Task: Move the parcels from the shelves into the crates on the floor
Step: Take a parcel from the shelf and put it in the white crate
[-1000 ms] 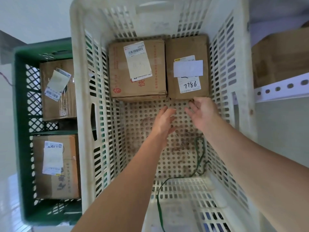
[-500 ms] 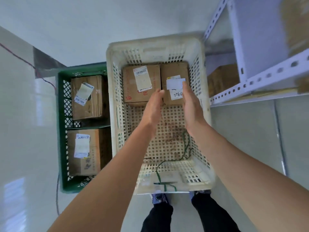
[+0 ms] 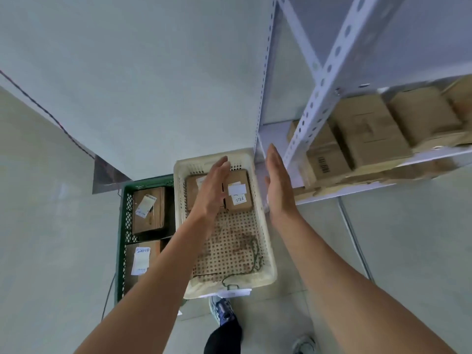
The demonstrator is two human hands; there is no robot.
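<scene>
Both hands are empty, fingers straight and together, palms facing: left hand [image 3: 212, 185] over the crate [image 3: 266, 241], right hand [image 3: 277, 182] beside the shelf [image 3: 329, 72]. Two parcels [image 3: 240, 206] lie flat at the crate's far end, labels up. The next move is probably to reach for a shelf parcel [image 3: 367, 134]. Those are blurred, their long axes seemingly running back into the shelf.

The light is bright, even and cool, soft and diffuse, with no source in view. The wall [image 3: 127, 72] and floor [image 3: 51, 251] wash out pale, and a faint sheen lies on the floor at left. Shadows are weak; the darkest sit inside the green crate [image 3: 122, 226]. The parcels [image 3: 370, 134] on the shelf [image 3: 383, 186] smear with motion blur, while the label [image 3: 240, 199] in the white crate [image 3: 265, 241] reads clearly. The wide lens slants the posts [image 3: 329, 72], and the edges stretch.
</scene>
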